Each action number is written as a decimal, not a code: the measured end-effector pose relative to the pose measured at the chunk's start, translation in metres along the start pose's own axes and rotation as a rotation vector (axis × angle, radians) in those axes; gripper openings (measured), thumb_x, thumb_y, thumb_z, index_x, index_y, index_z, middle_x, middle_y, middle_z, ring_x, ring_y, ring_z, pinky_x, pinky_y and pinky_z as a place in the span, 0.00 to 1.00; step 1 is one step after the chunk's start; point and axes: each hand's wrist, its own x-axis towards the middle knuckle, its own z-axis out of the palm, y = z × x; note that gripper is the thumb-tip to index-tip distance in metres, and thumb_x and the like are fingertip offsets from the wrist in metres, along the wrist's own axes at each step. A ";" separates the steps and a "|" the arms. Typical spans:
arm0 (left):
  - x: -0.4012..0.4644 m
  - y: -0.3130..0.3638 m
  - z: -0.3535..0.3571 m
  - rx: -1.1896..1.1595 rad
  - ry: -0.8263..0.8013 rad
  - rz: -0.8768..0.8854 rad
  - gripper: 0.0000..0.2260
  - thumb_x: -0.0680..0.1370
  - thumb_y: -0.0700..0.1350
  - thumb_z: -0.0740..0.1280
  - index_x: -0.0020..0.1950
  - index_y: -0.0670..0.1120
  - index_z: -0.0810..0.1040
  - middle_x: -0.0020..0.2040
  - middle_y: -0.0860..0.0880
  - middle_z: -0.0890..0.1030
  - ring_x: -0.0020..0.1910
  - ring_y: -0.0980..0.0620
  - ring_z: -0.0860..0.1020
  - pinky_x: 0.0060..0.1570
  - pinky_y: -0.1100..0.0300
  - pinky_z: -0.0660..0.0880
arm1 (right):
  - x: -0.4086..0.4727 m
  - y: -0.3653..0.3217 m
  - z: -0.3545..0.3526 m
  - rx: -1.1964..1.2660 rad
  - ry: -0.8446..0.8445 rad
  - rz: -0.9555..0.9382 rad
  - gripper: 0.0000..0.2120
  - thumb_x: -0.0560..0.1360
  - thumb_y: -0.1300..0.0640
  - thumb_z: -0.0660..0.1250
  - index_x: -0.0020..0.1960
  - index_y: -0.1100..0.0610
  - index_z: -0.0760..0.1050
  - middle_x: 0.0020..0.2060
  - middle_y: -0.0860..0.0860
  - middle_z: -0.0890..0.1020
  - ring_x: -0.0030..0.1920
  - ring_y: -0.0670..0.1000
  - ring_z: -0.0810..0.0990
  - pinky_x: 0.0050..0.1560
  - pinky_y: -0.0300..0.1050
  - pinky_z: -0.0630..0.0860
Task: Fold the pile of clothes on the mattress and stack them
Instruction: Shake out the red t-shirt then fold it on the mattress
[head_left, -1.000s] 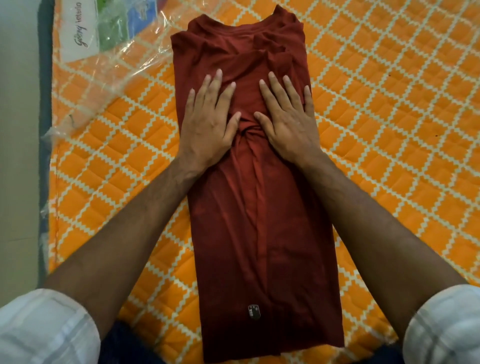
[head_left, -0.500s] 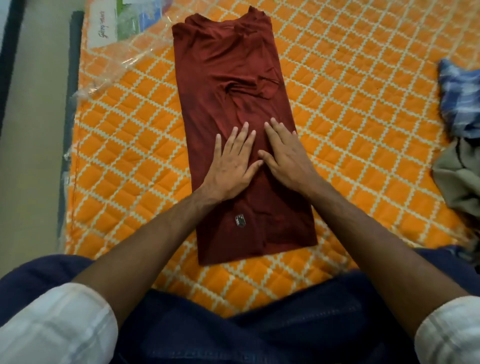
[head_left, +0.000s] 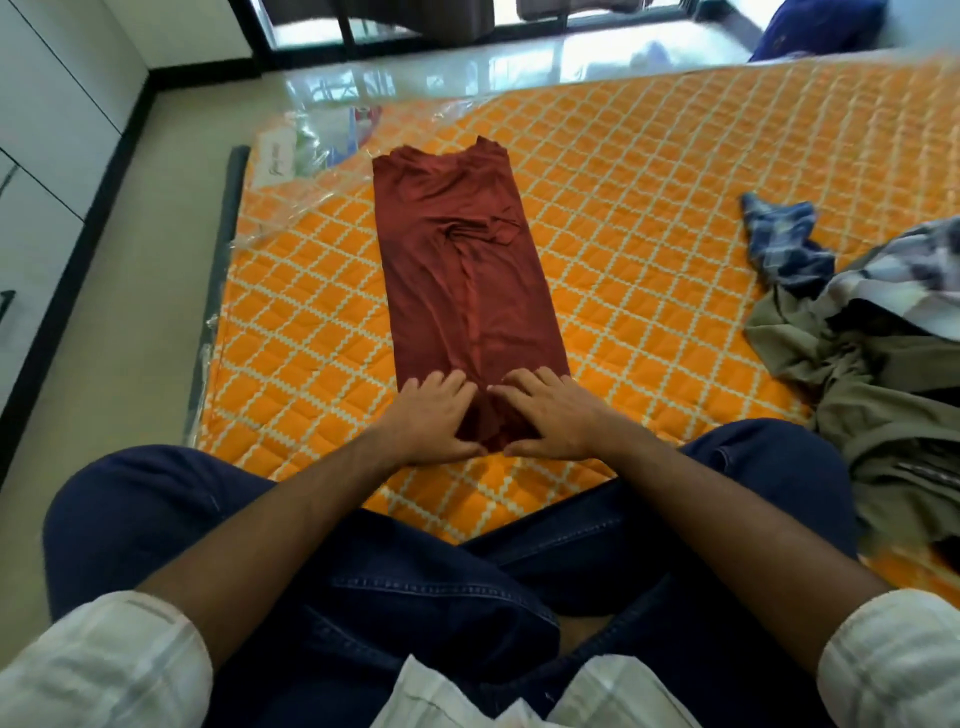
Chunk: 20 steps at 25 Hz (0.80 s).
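1. Head view, shirt: a dark red shirt (head_left: 467, 270) lies flat on the orange mattress (head_left: 649, 208), folded into a long narrow strip, collar at the far end, hem nearest the person.
2. Left hand (head_left: 434, 421): palm down on the near left corner of the shirt, fingers spread and slightly curled, thumb at the hem edge. Nothing is clasped; whether the thumb is under the cloth cannot be told.
3. Right hand (head_left: 550, 415): palm down on the near right corner, fingers extended, thumb pointing inward along the hem. Resting on the cloth, not closed around it.
4. The hands lie close together, not touching.
5. Pile (head_left: 872, 332): unfolded clothes, olive and blue check, lie at the right of the mattress, well apart from the shirt.
6. Plastic wrap (head_left: 311, 161) covers the far left mattress corner, beside the collar.
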 end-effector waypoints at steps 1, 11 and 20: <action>-0.007 0.006 0.005 0.056 -0.003 0.026 0.38 0.73 0.71 0.63 0.72 0.46 0.66 0.68 0.47 0.69 0.63 0.44 0.70 0.56 0.47 0.70 | -0.003 -0.006 0.001 -0.052 -0.024 -0.023 0.41 0.76 0.31 0.62 0.81 0.51 0.54 0.74 0.53 0.62 0.67 0.57 0.67 0.61 0.57 0.73; -0.009 0.046 0.032 0.331 0.133 0.058 0.16 0.81 0.43 0.51 0.57 0.42 0.77 0.44 0.44 0.76 0.37 0.45 0.77 0.27 0.51 0.77 | -0.013 -0.026 0.014 -0.295 -0.019 0.014 0.29 0.80 0.56 0.58 0.78 0.66 0.59 0.66 0.59 0.72 0.57 0.57 0.75 0.47 0.51 0.80; -0.002 0.030 0.014 0.244 0.134 0.092 0.16 0.83 0.42 0.47 0.62 0.46 0.72 0.48 0.45 0.76 0.38 0.45 0.78 0.26 0.55 0.74 | -0.014 -0.024 0.016 -0.394 -0.011 0.074 0.24 0.80 0.55 0.54 0.73 0.63 0.70 0.60 0.57 0.77 0.52 0.56 0.77 0.40 0.49 0.74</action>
